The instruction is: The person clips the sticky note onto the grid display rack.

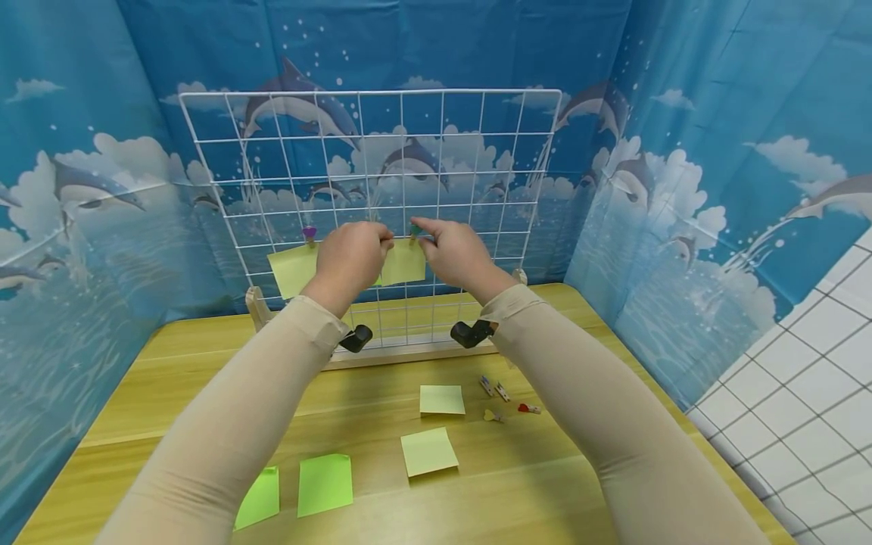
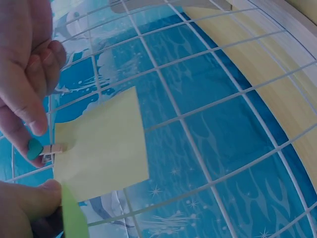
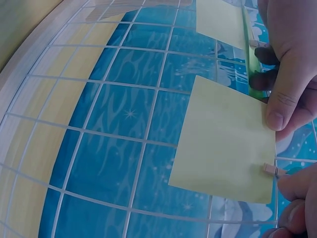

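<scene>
My left hand (image 1: 353,256) pinches the upper left corner of a pale yellow sticky note (image 1: 405,263) against a white wire grid (image 1: 402,136). At the note's top edge, my right hand (image 1: 458,251) pinches a small wooden clothespin with a teal decoration (image 2: 35,148). The clothespin's jaws overlap the paper in both wrist views. Beside the left hand's fingers, a bright green paper strip (image 3: 254,74) shows edge-on. Left of that hand, another yellow note (image 1: 293,271) hangs from a purple heart clothespin (image 1: 309,233), partly hidden by the hand.
On the wooden table (image 1: 225,393) lie two pale yellow notes, one nearer the grid (image 1: 441,400), and two green notes, one beside the left forearm (image 1: 325,484). Several clothespins, including a red-heart clothespin (image 1: 528,409), lie by the right forearm. A dolphin-print curtain (image 1: 477,45) hangs behind.
</scene>
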The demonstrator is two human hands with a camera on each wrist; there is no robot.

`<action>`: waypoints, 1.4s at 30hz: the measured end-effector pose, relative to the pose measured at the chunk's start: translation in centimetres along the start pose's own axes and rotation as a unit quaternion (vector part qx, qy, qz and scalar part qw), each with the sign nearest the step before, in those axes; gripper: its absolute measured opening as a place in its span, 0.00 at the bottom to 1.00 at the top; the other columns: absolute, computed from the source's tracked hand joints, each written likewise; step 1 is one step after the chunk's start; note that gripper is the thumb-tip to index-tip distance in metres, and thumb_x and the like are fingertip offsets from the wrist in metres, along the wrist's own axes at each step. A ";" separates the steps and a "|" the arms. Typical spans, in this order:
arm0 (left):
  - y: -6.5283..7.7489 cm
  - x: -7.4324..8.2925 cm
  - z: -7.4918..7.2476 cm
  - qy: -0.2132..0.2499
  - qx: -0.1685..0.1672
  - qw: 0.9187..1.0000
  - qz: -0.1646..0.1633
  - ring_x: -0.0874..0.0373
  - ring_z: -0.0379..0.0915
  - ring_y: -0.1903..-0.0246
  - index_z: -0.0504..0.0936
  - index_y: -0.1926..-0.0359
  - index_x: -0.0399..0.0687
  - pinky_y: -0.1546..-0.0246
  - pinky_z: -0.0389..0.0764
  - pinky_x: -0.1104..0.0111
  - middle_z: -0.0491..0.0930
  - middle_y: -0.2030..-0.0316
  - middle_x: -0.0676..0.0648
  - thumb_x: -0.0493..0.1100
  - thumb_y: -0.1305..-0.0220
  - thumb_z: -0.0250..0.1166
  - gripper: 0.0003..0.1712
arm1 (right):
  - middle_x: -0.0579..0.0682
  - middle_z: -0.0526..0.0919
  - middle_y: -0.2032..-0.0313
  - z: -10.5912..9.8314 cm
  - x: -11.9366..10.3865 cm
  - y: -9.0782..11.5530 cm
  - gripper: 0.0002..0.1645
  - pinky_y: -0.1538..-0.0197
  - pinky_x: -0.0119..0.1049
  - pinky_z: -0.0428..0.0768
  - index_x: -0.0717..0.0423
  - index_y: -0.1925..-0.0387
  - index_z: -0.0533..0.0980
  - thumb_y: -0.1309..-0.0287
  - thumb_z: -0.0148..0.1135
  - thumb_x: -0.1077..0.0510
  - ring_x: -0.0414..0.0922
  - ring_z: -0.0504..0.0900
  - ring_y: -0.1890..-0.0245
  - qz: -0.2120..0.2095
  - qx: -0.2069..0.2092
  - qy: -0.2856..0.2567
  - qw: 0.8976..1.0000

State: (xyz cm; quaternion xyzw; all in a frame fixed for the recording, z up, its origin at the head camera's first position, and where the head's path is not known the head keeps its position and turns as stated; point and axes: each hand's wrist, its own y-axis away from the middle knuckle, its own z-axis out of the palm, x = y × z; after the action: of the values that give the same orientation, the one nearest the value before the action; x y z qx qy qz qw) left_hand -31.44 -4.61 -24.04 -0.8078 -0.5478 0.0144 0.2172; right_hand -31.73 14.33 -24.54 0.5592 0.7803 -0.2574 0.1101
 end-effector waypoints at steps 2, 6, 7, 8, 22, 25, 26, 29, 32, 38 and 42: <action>0.1 0.1 0.2 -0.009 0.009 1.000 0.009 0.50 0.87 0.61 0.87 0.38 0.51 0.61 0.87 0.57 0.89 0.45 0.46 0.48 0.18 0.58 0.18 | 0.47 0.64 0.88 0.0 -0.1 0.0 0.29 0.81 0.35 0.63 0.37 0.19 0.63 0.16 0.48 0.50 0.43 0.58 0.89 0.003 -0.002 0.001 1.000; 0.2 0.2 0.4 -0.024 0.020 0.999 0.025 0.49 0.88 0.57 0.87 0.39 0.50 0.57 0.89 0.56 0.89 0.45 0.46 0.47 0.18 0.58 0.17 | 0.47 0.65 0.88 0.0 -0.2 -0.1 0.30 0.81 0.36 0.64 0.36 0.19 0.63 0.16 0.48 0.50 0.43 0.58 0.89 0.009 -0.006 -0.004 1.000; 0.2 0.2 0.4 -0.023 0.021 0.999 0.027 0.48 0.88 0.55 0.87 0.39 0.50 0.55 0.89 0.56 0.89 0.45 0.45 0.46 0.18 0.58 0.17 | 0.47 0.65 0.88 0.0 -0.3 -0.1 0.30 0.81 0.36 0.64 0.36 0.19 0.63 0.16 0.48 0.50 0.43 0.58 0.89 0.010 -0.007 -0.006 1.000; 0.2 0.3 0.5 -0.020 0.021 0.999 0.029 0.48 0.88 0.53 0.87 0.38 0.49 0.54 0.89 0.55 0.88 0.44 0.45 0.46 0.19 0.58 0.17 | 0.47 0.65 0.88 0.0 -0.3 -0.1 0.30 0.81 0.35 0.64 0.36 0.19 0.63 0.16 0.48 0.50 0.43 0.59 0.89 0.011 -0.008 -0.006 1.000; 0.7 -0.1 1.3 0.035 0.045 0.998 0.037 0.47 0.82 0.45 0.84 0.36 0.45 0.44 0.85 0.55 0.85 0.43 0.42 0.42 0.19 0.59 0.18 | 0.47 0.65 0.88 -0.1 -0.3 -0.1 0.30 0.81 0.36 0.64 0.37 0.19 0.63 0.16 0.48 0.51 0.43 0.59 0.89 0.012 -0.011 -0.010 1.000; 0.8 -0.2 1.5 0.041 0.059 0.996 0.044 0.46 0.82 0.47 0.85 0.37 0.44 0.46 0.85 0.55 0.84 0.45 0.41 0.42 0.20 0.59 0.17 | 0.48 0.65 0.88 -0.1 -0.2 -0.2 0.30 0.81 0.36 0.64 0.37 0.19 0.63 0.16 0.48 0.51 0.43 0.59 0.89 0.014 -0.012 -0.009 1.000; 0.8 -0.2 1.5 0.043 0.063 0.996 0.045 0.46 0.82 0.48 0.85 0.37 0.44 0.47 0.85 0.55 0.84 0.46 0.41 0.41 0.20 0.59 0.17 | 0.48 0.65 0.88 -0.1 -0.2 -0.2 0.30 0.81 0.36 0.64 0.37 0.19 0.63 0.16 0.48 0.51 0.43 0.59 0.89 0.014 -0.012 -0.008 1.000; 0.9 -0.2 1.6 0.049 0.068 0.996 0.041 0.45 0.82 0.49 0.85 0.37 0.44 0.47 0.85 0.55 0.82 0.45 0.40 0.41 0.20 0.59 0.17 | 0.48 0.66 0.88 0.0 -0.1 -0.3 0.30 0.81 0.36 0.64 0.36 0.19 0.63 0.16 0.48 0.51 0.43 0.59 0.90 0.013 -0.011 -0.006 1.000; 1.0 -0.3 1.8 0.055 0.073 0.995 0.037 0.45 0.82 0.47 0.83 0.36 0.43 0.45 0.85 0.54 0.81 0.43 0.40 0.41 0.20 0.59 0.18 | 0.48 0.66 0.88 0.0 -0.1 -0.3 0.30 0.81 0.36 0.64 0.37 0.19 0.63 0.16 0.48 0.51 0.44 0.59 0.89 0.010 -0.011 -0.005 1.000; 1.5 -0.8 2.2 0.078 0.109 0.990 0.053 0.44 0.82 0.51 0.80 0.33 0.42 0.49 0.87 0.54 0.77 0.41 0.36 0.39 0.22 0.62 0.20 | 0.47 0.65 0.88 -0.2 -0.1 -0.3 0.30 0.80 0.36 0.65 0.38 0.19 0.63 0.17 0.49 0.51 0.43 0.59 0.89 0.009 -0.012 0.004 1.000; 2.0 -1.2 2.3 0.093 0.125 0.986 0.063 0.47 0.82 0.60 0.78 0.32 0.44 0.56 0.87 0.57 0.76 0.41 0.37 0.38 0.23 0.64 0.22 | 0.46 0.65 0.88 -0.2 -0.1 -0.2 0.31 0.81 0.36 0.65 0.37 0.18 0.61 0.17 0.48 0.51 0.42 0.59 0.90 0.013 -0.012 0.004 1.000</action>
State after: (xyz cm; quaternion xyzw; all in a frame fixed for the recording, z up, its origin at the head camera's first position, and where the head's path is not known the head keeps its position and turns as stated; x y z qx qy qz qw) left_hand -30.74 -5.53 -27.10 -0.8048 -0.4673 0.0216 0.3654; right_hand -31.85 14.37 -24.27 0.5693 0.7763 -0.2444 0.1165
